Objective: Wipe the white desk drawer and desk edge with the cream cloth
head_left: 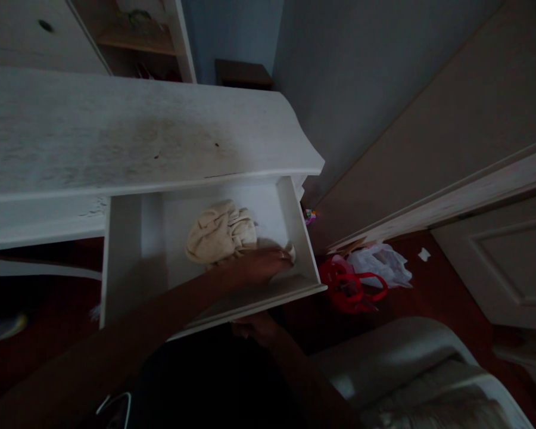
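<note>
A white drawer [295,229] is pulled out from a white dresser [116,128]. Inside it lies a crumpled cream cloth [221,232]. My left hand [265,265] reaches across the drawer to its right side, closed and bent down over pale fabric at the fingertips. Whether that fabric joins the bunched cloth is hidden under the hand. Just below the drawer's front edge, my right hand [256,329] has curled fingers against the front panel. Its palm side is in shadow.
Dark stains and specks mark the dresser top. On the floor to the right sit a red bag [346,286] and a white plastic bag [384,265]. A light armchair or sofa [406,351] stands at the lower right. A wall rises right of the dresser.
</note>
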The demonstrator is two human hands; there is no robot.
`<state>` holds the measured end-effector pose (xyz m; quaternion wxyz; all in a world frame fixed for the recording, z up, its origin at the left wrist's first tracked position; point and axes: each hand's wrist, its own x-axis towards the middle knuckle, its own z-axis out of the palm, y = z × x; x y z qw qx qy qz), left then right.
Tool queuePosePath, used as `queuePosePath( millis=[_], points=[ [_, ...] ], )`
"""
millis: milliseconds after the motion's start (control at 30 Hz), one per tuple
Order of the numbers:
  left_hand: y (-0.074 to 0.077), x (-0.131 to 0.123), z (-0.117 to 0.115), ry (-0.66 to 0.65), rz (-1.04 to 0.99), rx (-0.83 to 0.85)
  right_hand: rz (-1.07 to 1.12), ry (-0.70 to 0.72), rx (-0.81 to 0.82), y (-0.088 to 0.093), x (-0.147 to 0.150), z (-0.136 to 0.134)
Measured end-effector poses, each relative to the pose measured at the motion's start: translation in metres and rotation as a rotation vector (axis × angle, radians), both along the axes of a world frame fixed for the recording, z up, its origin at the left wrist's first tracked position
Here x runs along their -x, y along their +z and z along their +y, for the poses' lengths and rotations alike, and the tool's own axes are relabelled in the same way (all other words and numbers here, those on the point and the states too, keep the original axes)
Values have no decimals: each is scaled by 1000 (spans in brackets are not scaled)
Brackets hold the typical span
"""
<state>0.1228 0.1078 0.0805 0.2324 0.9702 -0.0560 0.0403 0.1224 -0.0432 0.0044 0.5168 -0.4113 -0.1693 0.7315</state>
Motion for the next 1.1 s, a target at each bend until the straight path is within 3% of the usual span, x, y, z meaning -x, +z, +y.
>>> queuePosePath(
  millis=[133,400,533,800,1100],
  points=[
    [3,-1,-2,-67,-13,83,-11,-5,19,3,0,1],
    [12,-11,-14,201,90,10,-17,-6,44,-2,0,-2],
    [9,-22,-17,275,121,-51,-27,-2,42,-4,0,-2],
    [-1,-20,-13,139,150,202,-15,-3,31,-6,1,-1],
    [4,-11,-16,49,171,225,-44,-17,18,-5,1,-2]
  ],
)
